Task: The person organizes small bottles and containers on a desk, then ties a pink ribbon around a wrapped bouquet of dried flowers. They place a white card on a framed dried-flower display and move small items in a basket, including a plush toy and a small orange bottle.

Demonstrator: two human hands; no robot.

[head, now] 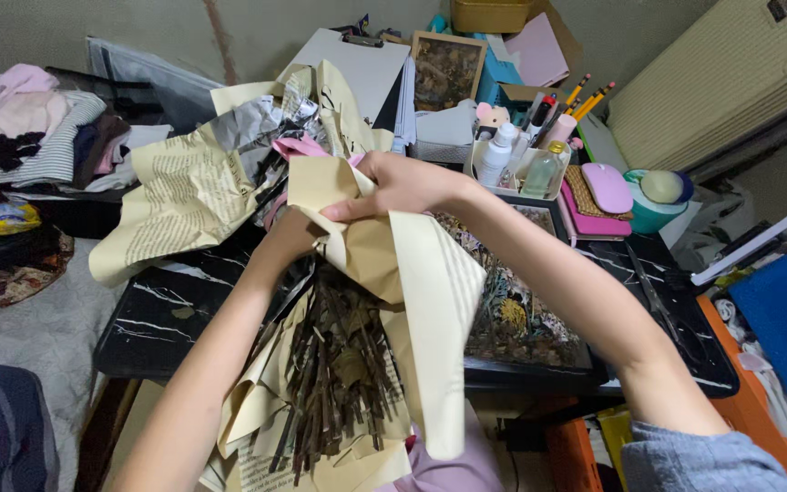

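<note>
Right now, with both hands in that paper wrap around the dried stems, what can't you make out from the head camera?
- Left hand: fingers buried in the cream wrapping paper; grip unseen.
- Right hand: fingertips curl behind the paper fold.
- Dried stems: upper ends, and any flower heads, covered by the paper.
- Framed picture on the black table: partly behind the right forearm.
- Stem bottoms: cut off by the lower edge.
</note>
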